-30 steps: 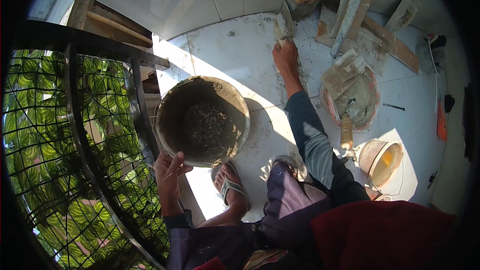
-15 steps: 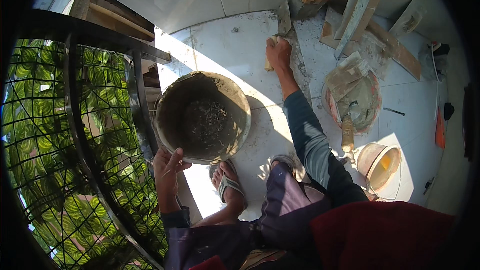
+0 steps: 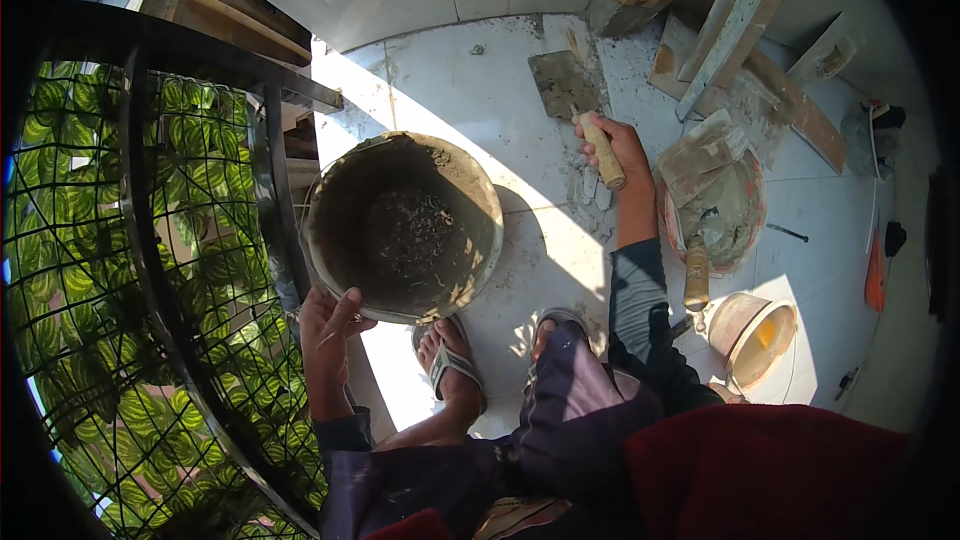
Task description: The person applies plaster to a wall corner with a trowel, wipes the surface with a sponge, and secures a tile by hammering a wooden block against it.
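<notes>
My left hand grips the near-left rim of a round, mortar-stained bucket, thumb over the edge. The bucket is tipped toward me, its inside showing grey crust and loose crumbs at the bottom. Ahead and to the right, my right hand is wrapped round the wooden handle of a trowel. The flat metal blade points away from me, over or on the white tiles; whether it touches them I cannot tell. Small pale scraps lie on the floor beside my right wrist.
On the right stands a red-rimmed basin of grey mortar, with a wooden-handled tool across it. Nearer lies a small tilted bucket. Wood offcuts lean at the back right. A black metal mesh railing borders the left.
My right hand has drawn the trowel back from the far strip of floor, toward me and to the right; its blade now shows fully. The left hand stays at the bucket rim.
</notes>
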A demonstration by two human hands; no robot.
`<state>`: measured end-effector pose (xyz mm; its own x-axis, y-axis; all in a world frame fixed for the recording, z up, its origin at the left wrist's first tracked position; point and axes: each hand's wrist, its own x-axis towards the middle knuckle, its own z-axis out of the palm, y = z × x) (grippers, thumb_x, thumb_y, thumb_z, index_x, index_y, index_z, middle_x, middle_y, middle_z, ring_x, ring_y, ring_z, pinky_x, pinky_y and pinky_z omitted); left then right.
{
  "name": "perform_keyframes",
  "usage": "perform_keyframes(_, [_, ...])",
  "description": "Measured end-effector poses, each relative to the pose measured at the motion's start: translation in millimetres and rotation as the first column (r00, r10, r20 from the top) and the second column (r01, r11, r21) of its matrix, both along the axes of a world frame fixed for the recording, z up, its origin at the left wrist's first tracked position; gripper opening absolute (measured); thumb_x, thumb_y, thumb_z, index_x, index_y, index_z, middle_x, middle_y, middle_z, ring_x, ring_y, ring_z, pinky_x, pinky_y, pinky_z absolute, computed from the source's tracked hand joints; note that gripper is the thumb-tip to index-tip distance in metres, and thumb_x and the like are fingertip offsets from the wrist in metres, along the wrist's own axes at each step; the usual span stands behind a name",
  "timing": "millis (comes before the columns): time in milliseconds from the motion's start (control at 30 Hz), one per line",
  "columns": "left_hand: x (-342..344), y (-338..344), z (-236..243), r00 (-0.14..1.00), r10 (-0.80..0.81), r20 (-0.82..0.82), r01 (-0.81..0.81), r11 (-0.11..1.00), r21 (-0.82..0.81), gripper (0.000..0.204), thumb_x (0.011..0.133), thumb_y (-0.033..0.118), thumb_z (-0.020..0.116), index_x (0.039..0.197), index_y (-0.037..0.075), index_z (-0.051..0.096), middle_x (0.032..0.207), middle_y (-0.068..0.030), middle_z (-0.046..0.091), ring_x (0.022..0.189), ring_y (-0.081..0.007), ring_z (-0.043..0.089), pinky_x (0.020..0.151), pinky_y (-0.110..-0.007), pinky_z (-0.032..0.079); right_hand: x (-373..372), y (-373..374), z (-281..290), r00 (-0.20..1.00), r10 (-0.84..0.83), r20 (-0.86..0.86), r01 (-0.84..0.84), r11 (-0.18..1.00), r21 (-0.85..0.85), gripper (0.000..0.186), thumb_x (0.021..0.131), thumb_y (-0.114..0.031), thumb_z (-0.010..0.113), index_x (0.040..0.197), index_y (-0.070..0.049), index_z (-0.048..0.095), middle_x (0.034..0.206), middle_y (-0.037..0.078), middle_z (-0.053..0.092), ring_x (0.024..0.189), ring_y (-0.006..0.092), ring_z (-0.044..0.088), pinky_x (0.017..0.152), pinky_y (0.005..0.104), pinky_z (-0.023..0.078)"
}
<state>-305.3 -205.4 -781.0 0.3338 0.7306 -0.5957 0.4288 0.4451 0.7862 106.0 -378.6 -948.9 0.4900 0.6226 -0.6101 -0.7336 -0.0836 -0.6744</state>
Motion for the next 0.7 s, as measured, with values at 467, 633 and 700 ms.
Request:
perform_keyframes(467, [-2.8,3.5,-0.7,0.994,-0.080,-0.075,0.082,0.996,0.035,0.029,0.090,0.026,0.071,0.108,0.007,0.058,0.092,-0.0032,0.068,0.083,-0.0112,0.066,0.074,-0.028,0.054,6.5,91.2,-28.5,0.981,-0.101,0.163,0.095,0.994,0.048,0.027,0.093,-0.022,0.063,0.096,0.005,0.060,0.078,0.012,0.062,0.052,0.0185,0.058,0.041,0.0326,0.047])
perform_keyframes(633, [4.4,-0.6,-7.2,0.993,-0.102,-0.053,0.108,0.984,0.141,0.025,0.094,0.026,0.067,0.104,0.006,0.057,0.086,0.0003,0.063,0.078,-0.0066,0.059,0.069,-0.024,0.048,5.4,80.5,-37.3,0.973,-0.119,0.198,0.100,0.990,0.103,0.028,0.093,-0.024,0.064,0.098,0.003,0.061,0.078,0.011,0.062,0.053,0.0178,0.058,0.041,0.0322,0.048])
perform_keyframes(700, [5.5,6.5,-17.2,0.963,-0.148,-0.227,0.214,0.928,0.305,0.023,0.095,0.027,0.066,0.100,0.007,0.055,0.083,0.0037,0.053,0.075,-0.0043,0.047,0.068,-0.022,0.040,1.6,75.8,-34.0,0.970,-0.131,0.205,0.101,0.984,0.149,0.028,0.093,-0.025,0.063,0.101,0.002,0.062,0.078,0.009,0.061,0.054,0.0167,0.058,0.042,0.0307,0.048])
